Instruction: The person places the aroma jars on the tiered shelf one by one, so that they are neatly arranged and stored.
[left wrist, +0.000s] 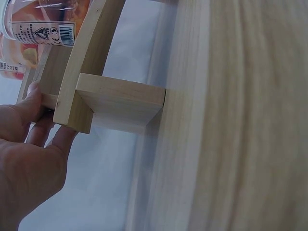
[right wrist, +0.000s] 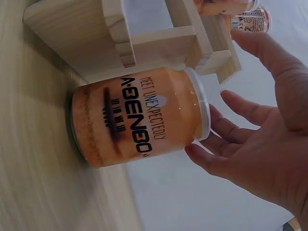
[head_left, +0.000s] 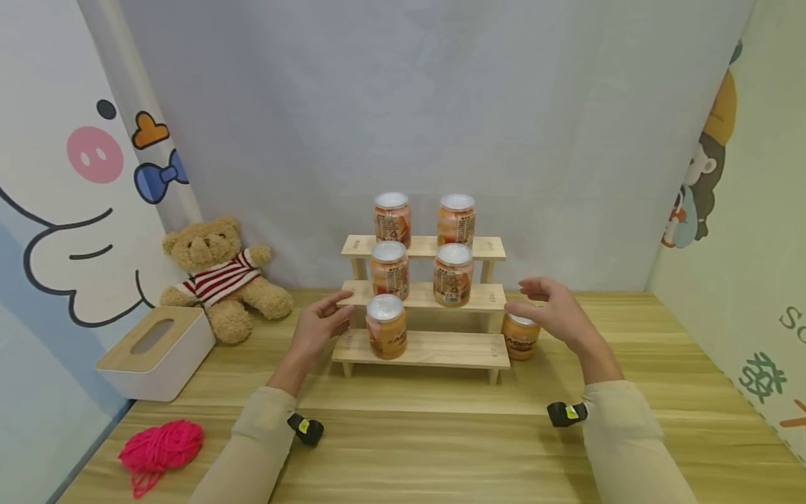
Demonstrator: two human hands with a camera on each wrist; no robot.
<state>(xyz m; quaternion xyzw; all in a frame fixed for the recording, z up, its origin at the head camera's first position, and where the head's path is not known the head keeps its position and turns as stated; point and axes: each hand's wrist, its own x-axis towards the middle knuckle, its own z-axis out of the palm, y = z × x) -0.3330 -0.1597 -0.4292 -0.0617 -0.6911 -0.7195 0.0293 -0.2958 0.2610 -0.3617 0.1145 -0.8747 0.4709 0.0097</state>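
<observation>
A three-step wooden display stand (head_left: 428,350) stands on the table and carries several clear cans of orange-coloured fruit with silver lids. Two cans are on the top step, two on the middle, and one can (head_left: 387,334) on the left of the lowest. My left hand (head_left: 317,329) is at the stand's left end, fingers loosely bent, fingertips right at the step ends (left wrist: 72,108). Another can (right wrist: 137,118) stands upright on the table by the stand's right end. My right hand (head_left: 557,311) is spread beside its lid, fingers relaxed, thumb toward the stand.
A teddy bear (head_left: 223,280) in a striped shirt sits at the back left. In front of it stands a white tissue box (head_left: 170,364) with a wooden lid. A pink yarn skein (head_left: 162,446) lies at the front left. A grey curtain (head_left: 428,105) hangs behind the stand.
</observation>
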